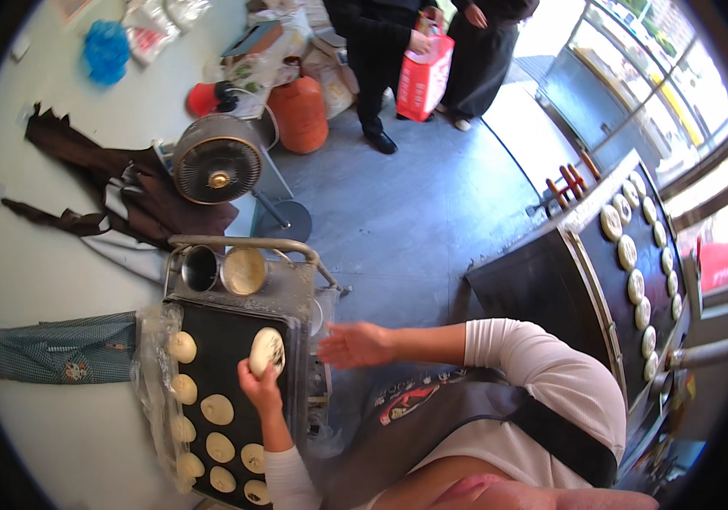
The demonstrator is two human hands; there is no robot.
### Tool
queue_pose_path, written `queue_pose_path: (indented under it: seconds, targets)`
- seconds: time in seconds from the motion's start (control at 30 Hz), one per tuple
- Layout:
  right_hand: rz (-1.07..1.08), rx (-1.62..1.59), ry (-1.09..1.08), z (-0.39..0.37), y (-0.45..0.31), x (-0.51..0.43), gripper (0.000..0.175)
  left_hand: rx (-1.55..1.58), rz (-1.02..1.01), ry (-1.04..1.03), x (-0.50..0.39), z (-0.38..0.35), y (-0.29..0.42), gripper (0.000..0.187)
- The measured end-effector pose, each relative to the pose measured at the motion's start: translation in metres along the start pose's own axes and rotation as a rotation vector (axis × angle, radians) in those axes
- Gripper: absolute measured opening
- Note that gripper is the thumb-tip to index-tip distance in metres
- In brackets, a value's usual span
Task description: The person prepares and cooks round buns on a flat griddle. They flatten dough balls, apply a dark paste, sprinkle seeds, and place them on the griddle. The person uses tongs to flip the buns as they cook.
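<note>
My left hand (262, 386) holds a pale round of filled dough (267, 347) above the right part of a dark baking tray (211, 319). Dark filling or specks show on one side of this piece. My right hand (356, 345) is just to the right of the tray, fingers extended, with nothing in it. Several more dough rounds (217, 409) lie on the tray in uneven rows, and some near the bottom also show dark patches. Clear plastic film (156, 389) is bunched along the tray's left edge, touching the leftmost rounds.
Two metal containers, one dark inside (200, 268) and one with pale yellowish contents (243, 271), stand beyond the tray by a metal rail (242, 241). A fan (218, 166) stands behind. Flat dough rounds lie on a griddle (599, 255) at right. Two people stand beyond, one holding a red bag (424, 80).
</note>
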State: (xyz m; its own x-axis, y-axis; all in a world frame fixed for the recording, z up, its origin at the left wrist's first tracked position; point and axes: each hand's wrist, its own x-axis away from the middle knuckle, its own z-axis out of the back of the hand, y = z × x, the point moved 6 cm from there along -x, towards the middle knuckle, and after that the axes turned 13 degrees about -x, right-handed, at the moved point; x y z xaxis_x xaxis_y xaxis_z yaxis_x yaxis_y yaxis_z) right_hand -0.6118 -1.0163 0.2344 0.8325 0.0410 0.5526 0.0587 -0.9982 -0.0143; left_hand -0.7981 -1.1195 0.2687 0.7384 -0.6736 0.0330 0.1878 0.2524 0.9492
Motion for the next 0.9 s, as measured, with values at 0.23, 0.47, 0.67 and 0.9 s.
queue_pose_path:
  seconds: [0.23, 0.47, 0.67, 0.9]
  targets:
    - [0.705, -0.119, -0.343, 0.043, -0.074, 0.194, 0.043, -0.674, -1.068, -0.463, 0.146, -0.237, 0.171, 0.052]
    - [1.273, -0.284, -0.013, 0.237, -0.116, 0.458, 0.042, -0.437, -1.254, -0.775, 0.255, -0.371, 0.221, 0.037]
    - [2.045, 0.120, 0.899, 0.383, -0.126, 0.720, 0.048, -0.493, -1.241, -1.006, 0.311, -0.418, 0.204, 0.034]
    - [0.805, 1.422, 1.836, 0.491, -0.155, 0.754, 0.073, -0.573, -1.178, -1.041, 0.315, -0.416, 0.198, 0.030]
